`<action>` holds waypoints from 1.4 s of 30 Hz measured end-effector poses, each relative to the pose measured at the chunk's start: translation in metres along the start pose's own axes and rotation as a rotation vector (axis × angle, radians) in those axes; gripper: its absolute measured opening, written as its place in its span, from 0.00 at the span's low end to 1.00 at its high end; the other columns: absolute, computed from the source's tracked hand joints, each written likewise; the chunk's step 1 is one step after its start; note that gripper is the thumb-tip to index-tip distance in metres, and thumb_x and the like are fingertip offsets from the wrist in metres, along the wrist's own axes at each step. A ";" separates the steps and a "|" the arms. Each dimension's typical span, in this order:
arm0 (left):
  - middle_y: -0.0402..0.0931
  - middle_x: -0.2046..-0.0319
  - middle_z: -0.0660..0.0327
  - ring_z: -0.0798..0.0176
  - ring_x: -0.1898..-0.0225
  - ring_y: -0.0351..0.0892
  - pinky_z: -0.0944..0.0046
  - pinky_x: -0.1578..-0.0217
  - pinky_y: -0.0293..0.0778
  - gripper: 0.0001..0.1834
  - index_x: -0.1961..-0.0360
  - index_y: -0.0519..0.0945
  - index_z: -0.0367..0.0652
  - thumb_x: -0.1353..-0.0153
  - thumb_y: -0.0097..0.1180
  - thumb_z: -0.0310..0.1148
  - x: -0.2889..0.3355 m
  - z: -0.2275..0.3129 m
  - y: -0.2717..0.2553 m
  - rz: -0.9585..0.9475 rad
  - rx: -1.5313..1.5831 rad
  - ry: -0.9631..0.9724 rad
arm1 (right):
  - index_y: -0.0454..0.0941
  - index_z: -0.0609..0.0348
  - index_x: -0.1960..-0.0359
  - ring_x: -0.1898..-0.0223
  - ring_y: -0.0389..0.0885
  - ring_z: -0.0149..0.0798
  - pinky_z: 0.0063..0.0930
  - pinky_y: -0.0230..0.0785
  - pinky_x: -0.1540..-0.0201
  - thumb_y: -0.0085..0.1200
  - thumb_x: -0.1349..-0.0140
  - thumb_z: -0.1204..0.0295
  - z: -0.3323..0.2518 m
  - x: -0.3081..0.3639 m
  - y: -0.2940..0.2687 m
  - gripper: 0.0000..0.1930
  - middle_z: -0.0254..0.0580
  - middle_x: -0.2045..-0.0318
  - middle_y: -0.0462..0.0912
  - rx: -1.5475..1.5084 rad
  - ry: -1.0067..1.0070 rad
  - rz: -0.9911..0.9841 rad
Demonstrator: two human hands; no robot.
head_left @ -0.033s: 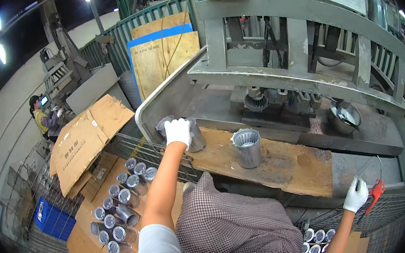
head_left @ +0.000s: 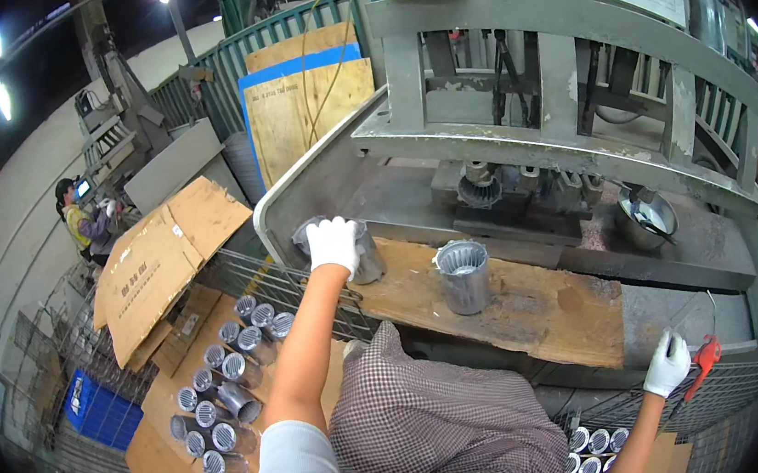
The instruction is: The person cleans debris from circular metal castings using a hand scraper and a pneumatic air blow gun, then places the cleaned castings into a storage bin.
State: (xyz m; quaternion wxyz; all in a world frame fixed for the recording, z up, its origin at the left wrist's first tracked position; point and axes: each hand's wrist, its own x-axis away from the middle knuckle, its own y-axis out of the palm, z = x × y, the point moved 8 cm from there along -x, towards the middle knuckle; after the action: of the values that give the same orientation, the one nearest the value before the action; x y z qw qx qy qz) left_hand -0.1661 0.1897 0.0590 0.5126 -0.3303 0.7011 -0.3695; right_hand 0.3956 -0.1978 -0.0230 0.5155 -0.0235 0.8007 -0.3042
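Note:
My left hand, in a white glove, is closed over the rim of a grey ribbed metal cup at the left end of a wooden board. Part of another grey rim shows just left of the fingers; whether it belongs to the same cup I cannot tell. A second ribbed metal cup stands upright mid-board, apart from both hands. My right hand, also gloved, is at the tray's front edge with curled fingers; what they hold, if anything, is unclear. Beside it hangs a red-handled tool with a thin wire.
Ahead stands a grey press frame with a round ribbed tool head. A metal bowl sits at the right. Several finished-looking cups lie on cardboard at left; more stand below right. A co-worker is far left.

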 end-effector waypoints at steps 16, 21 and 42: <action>0.75 0.70 0.61 0.57 0.66 0.77 0.55 0.63 0.68 0.13 0.63 0.81 0.50 0.38 0.53 0.47 0.081 0.273 -0.102 0.113 0.658 1.021 | 0.82 0.63 0.64 0.68 0.80 0.50 0.39 0.70 0.62 0.57 0.37 0.70 0.010 0.003 0.001 0.08 0.49 0.70 0.83 -0.030 0.050 -0.023; 0.74 0.70 0.63 0.58 0.66 0.76 0.57 0.63 0.66 0.13 0.65 0.80 0.51 0.39 0.54 0.47 0.122 0.288 -0.071 0.014 0.765 1.183 | 0.82 0.64 0.64 0.68 0.80 0.50 0.39 0.71 0.61 0.58 0.37 0.71 0.011 0.004 0.000 0.08 0.50 0.69 0.83 -0.046 0.056 -0.017; 0.83 0.66 0.57 0.55 0.55 0.78 0.52 0.48 0.60 0.19 0.66 0.87 0.54 0.51 0.64 0.55 0.029 0.172 -0.040 -0.261 0.222 0.443 | 0.82 0.64 0.65 0.68 0.79 0.51 0.40 0.70 0.62 0.58 0.37 0.69 0.011 0.007 0.002 0.09 0.50 0.69 0.83 -0.028 0.050 -0.018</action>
State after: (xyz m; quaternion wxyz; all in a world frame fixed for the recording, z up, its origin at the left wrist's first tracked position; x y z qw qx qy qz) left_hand -0.0047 0.1142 0.0451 0.3279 -0.2705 0.7029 -0.5703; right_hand 0.4021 -0.2042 -0.0330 0.4921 -0.0303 0.8173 -0.2981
